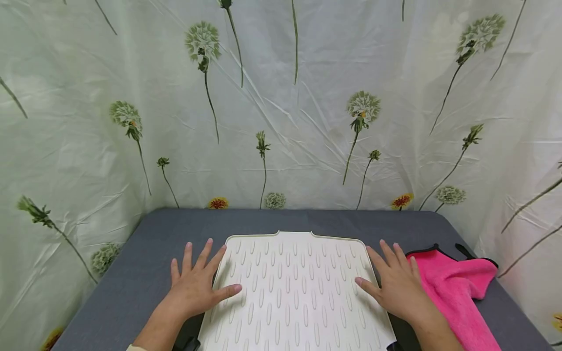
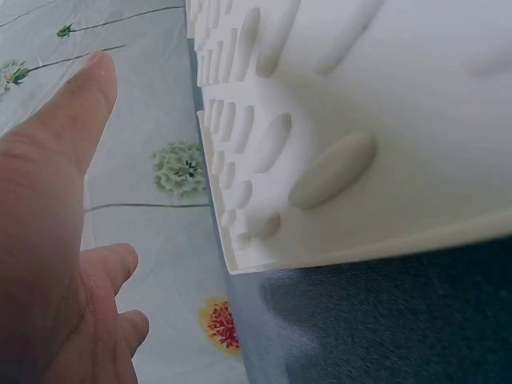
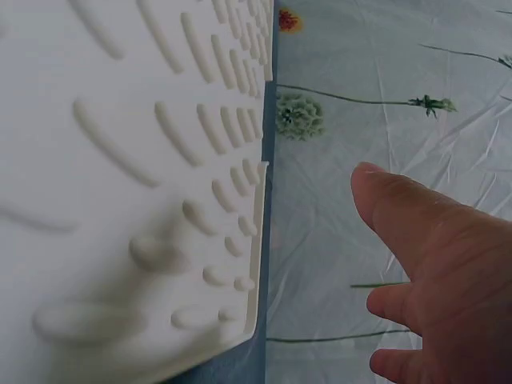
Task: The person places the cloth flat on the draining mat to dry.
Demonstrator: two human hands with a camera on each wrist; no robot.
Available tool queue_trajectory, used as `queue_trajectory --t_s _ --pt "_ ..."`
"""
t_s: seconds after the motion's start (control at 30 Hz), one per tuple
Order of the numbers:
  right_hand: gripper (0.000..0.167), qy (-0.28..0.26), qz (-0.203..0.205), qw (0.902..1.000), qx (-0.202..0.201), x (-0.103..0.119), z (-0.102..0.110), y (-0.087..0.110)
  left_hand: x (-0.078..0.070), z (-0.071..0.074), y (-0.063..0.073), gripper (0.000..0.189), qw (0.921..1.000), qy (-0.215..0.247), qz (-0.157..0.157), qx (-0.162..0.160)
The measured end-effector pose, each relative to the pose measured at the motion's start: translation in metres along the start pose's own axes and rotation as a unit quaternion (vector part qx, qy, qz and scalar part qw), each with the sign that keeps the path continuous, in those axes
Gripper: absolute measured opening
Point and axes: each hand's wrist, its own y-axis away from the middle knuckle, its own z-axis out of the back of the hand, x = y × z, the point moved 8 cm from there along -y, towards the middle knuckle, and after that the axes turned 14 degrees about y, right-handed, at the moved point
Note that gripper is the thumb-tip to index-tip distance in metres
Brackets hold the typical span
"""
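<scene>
A white plastic drain board (image 1: 290, 292) with raised oval ridges and a thin rim lies on the grey table, its near end cut off by the head view. Over its left edge my left hand (image 1: 195, 282) hovers with fingers spread, holding nothing. My right hand (image 1: 395, 282) is likewise spread above the right edge, also holding nothing. In the left wrist view the thumb stands apart from the ridged board (image 2: 336, 104). The right wrist view shows the hand's shadow across the board (image 3: 104, 240).
A bright pink cloth (image 1: 456, 287) with black edging lies crumpled right of the board, partly behind the right forearm. The grey tabletop (image 1: 167, 229) ends at a pale curtain (image 1: 298, 122) printed with flowers, which hangs at the back and sides.
</scene>
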Motion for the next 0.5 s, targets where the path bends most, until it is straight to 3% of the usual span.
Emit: queue_trajectory --t_s 0.27,0.5 --pt "0.086 0.003 -0.025 0.9992 0.03 -0.027 -0.005 0.007 0.009 -0.01 0.006 0.11 0.9982 0.002 0.032 0.051" --pt "0.094 0.002 -0.066 0.9952 0.073 -0.072 -0.018 0.012 0.041 -0.026 0.009 0.115 0.9906 0.016 0.079 0.111"
